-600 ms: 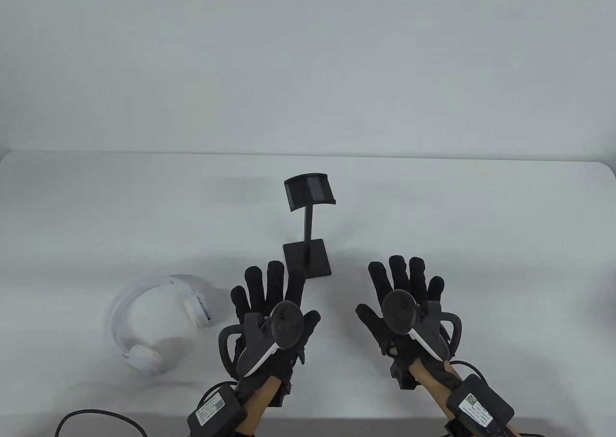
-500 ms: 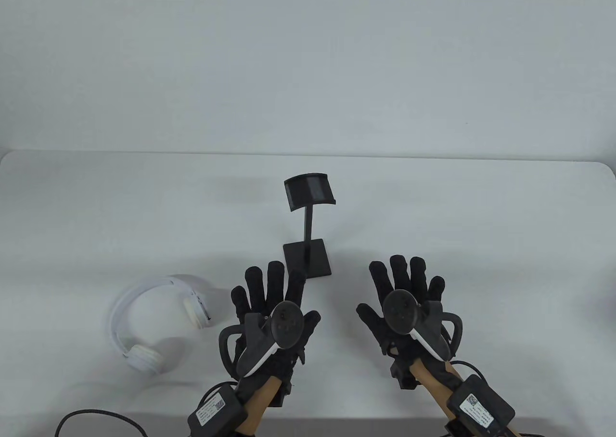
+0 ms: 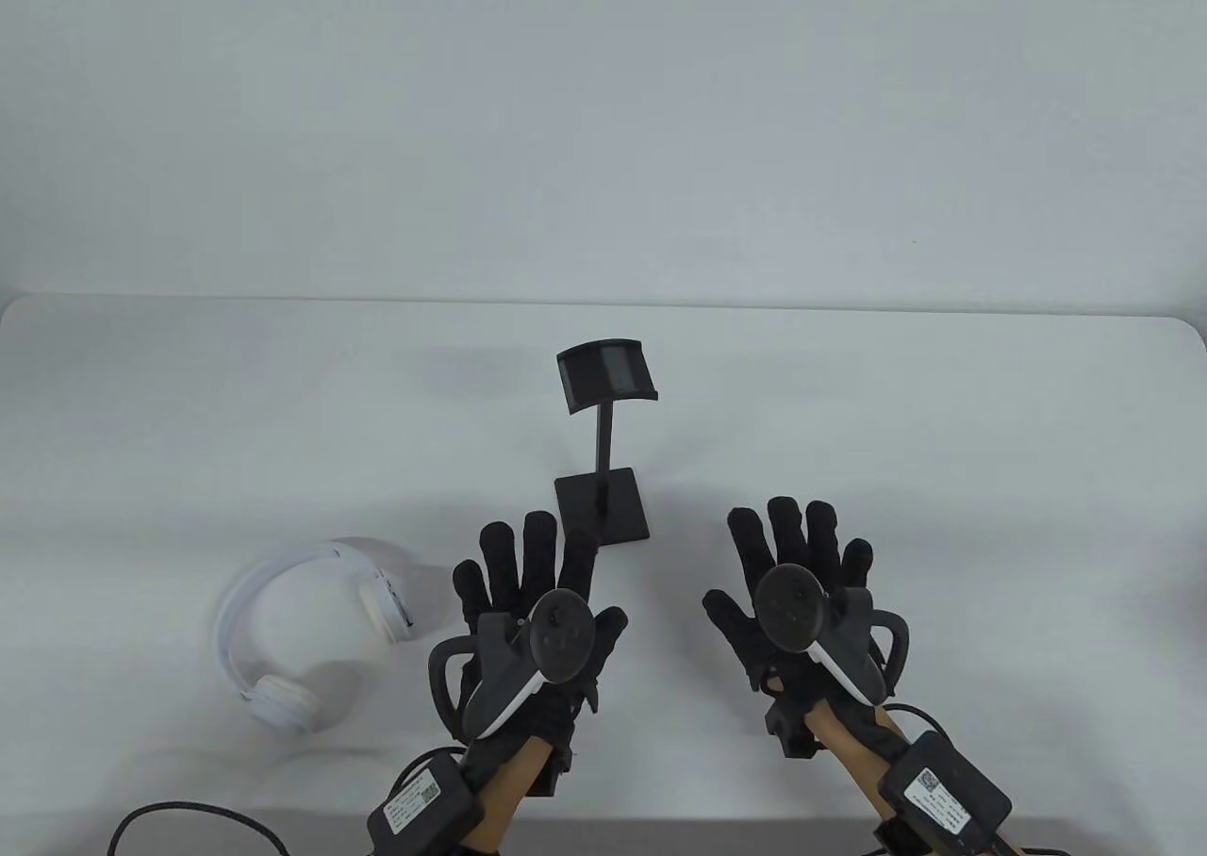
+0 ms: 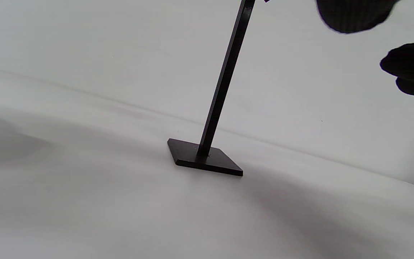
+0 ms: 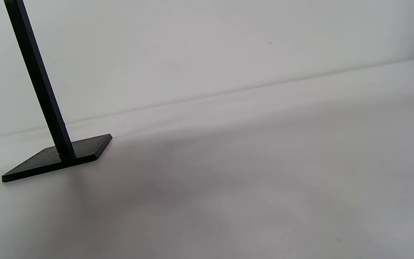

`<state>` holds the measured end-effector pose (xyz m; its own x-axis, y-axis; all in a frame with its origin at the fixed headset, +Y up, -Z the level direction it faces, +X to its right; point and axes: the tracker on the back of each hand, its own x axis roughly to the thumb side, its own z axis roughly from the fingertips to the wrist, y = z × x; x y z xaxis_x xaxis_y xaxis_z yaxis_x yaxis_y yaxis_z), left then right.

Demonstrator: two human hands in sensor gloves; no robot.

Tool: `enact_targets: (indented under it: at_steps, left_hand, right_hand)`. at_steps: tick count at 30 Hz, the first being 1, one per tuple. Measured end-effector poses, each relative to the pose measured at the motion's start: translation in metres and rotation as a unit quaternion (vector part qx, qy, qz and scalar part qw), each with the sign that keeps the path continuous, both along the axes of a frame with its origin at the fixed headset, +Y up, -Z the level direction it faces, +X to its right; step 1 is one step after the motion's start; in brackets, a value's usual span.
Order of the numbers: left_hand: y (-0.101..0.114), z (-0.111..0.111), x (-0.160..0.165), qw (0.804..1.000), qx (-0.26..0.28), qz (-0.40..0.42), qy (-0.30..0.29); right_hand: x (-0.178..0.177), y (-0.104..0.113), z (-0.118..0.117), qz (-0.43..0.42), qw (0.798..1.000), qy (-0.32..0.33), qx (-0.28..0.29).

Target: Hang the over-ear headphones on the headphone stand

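1. Setting: plain white desk (image 3: 849, 403) against a pale grey-white wall; soft shadows lay on the surface.
2. Grip state: left hand (image 3: 528, 601) and right hand (image 3: 792, 583) both hovered palm down with fingers spread apart, holding nothing. In the left wrist view only dark fingertips (image 4: 354, 14) showed at the top right corner.
3. Nearest object: headphone stand (image 3: 603, 451) stood upright between and just beyond the two hands. Matte black, with a flat square base, a thin straight post and a curved saddle on top.
4. Further out: headphones (image 3: 283, 630) lay on the desk to the left of the left hand, not touched. Glossy white, smooth arched band, round padded cups.
5. Risk (judgement): the stand looked light and narrow-based; a knock to the post while lowering the band would likely tip it.
6. Risk (judgement): the smooth band could slip from gloved fingers, or settle off-centre on the saddle and slide off.
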<state>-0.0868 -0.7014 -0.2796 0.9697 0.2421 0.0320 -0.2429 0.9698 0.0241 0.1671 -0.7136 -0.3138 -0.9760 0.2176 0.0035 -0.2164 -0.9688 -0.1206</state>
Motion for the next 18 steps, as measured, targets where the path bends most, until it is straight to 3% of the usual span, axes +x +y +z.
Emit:
enact_targets:
  at_steps: [10, 18]
  left_hand:
    - [0.009, 0.002, -0.007, 0.999, 0.013, -0.006, 0.037]
    - [0.04, -0.004, -0.032, 0.997, 0.003, -0.03, 0.076]
  right_hand:
    - [0.006, 0.01, 0.005, -0.025, 1.0, 0.002, 0.014]
    - [0.007, 0.018, 0.008, -0.034, 0.999, 0.008, 0.027]
